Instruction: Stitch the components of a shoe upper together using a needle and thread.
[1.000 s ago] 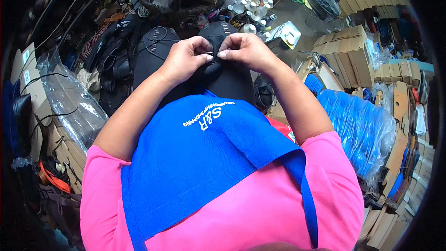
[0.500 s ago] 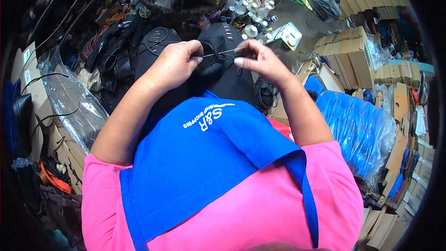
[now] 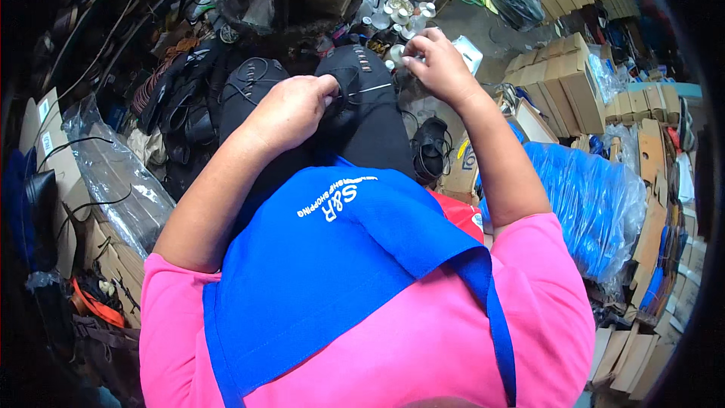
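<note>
My left hand (image 3: 296,108) is closed on the near side of a black shoe (image 3: 347,88) that rests on my dark-trousered lap. Much of this shoe blends into the trousers, so its full outline is hard to see. From it a thin metal needle (image 3: 371,89) sticks out toward the right. Beyond and right of the needle, my right hand (image 3: 438,66) is raised with its fingers bent together; whatever they pinch is too small to make out. Thin black cord (image 3: 253,79) lies over my left knee. A blue apron (image 3: 302,257) covers my front.
White bottles and tubs (image 3: 399,11) stand on the floor ahead. Another black shoe (image 3: 432,147) lies right of my lap. Farther right are cardboard boxes (image 3: 555,83) and a plastic-wrapped blue bundle (image 3: 581,196). Black shoes or shoe parts (image 3: 185,106) are heaped at left beside a clear plastic sheet (image 3: 121,166).
My right hand has moved away from the needle, up and to the right. The needle stays in the shoe on my lap, and my left hand has shifted slightly down and left.
</note>
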Demonstrator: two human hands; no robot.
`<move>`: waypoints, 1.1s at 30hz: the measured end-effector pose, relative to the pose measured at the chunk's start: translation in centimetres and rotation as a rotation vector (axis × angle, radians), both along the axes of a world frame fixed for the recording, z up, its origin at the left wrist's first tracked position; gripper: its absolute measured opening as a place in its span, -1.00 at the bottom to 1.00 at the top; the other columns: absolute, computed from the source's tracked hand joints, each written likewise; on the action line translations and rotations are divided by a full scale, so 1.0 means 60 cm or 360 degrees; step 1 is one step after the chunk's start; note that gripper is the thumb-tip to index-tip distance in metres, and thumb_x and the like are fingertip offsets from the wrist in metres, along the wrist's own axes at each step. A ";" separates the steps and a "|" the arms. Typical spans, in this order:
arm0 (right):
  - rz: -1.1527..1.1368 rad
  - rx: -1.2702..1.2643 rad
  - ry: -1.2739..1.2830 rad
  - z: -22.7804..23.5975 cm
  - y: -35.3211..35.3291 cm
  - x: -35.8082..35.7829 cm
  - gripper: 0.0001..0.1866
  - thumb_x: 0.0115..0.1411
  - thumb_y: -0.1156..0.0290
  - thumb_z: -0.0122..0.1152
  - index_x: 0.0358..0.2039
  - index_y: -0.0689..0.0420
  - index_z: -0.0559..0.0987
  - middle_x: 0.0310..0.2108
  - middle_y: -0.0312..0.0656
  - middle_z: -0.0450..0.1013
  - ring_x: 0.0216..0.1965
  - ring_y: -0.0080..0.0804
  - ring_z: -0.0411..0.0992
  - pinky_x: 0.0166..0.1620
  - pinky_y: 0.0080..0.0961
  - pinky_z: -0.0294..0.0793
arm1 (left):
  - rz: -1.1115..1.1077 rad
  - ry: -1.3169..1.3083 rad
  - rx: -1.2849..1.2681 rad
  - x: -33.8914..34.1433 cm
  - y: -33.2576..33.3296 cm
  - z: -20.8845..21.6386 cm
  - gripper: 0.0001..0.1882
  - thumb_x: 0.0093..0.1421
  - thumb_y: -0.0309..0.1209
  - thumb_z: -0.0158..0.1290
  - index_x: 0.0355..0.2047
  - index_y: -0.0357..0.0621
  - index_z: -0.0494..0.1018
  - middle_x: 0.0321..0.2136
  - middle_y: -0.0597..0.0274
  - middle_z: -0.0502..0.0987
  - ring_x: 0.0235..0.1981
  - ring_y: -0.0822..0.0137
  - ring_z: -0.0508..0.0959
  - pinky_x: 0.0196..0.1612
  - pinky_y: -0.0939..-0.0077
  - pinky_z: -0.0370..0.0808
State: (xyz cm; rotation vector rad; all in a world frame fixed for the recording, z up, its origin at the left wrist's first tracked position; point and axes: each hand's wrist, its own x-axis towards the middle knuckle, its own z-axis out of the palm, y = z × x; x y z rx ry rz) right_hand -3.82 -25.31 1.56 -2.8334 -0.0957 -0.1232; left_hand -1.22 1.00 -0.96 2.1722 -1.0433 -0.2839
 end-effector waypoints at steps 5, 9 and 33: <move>0.0591 -0.0105 -0.0166 0.048 0.067 -0.020 -0.83 0.05 0.28 0.19 -0.37 0.07 0.53 -0.39 -0.20 0.43 -0.21 -0.22 0.41 -0.09 -0.30 0.32 | 0.0016 0.0073 0.0223 0.000 0.002 0.007 -0.86 0.13 -0.45 -0.06 -0.32 -0.21 0.41 -0.45 -0.12 0.49 -0.30 -0.09 0.50 -0.24 0.11 0.42; 0.0930 -0.0595 0.0129 0.027 0.101 -0.011 -0.86 -0.02 0.39 0.17 -0.39 -0.01 0.46 -0.45 -0.28 0.44 -0.24 -0.32 0.41 -0.07 -0.32 0.25 | -0.0067 -0.0082 0.0143 0.007 0.008 -0.009 -0.87 0.11 -0.45 -0.07 -0.32 -0.15 0.39 -0.47 -0.04 0.51 -0.33 -0.04 0.52 -0.29 0.08 0.42; 0.0732 0.2219 0.1010 0.058 0.143 -0.022 -0.69 0.32 0.12 -0.07 -0.36 0.12 0.36 -0.42 -0.24 0.39 -0.38 -0.50 0.39 -0.25 -0.58 0.38 | -0.0250 0.1302 -0.0678 -0.062 0.083 0.100 -0.75 0.25 -0.29 -0.01 -0.40 -0.26 0.34 -0.46 0.15 0.49 -0.36 0.25 0.53 -0.32 0.39 0.47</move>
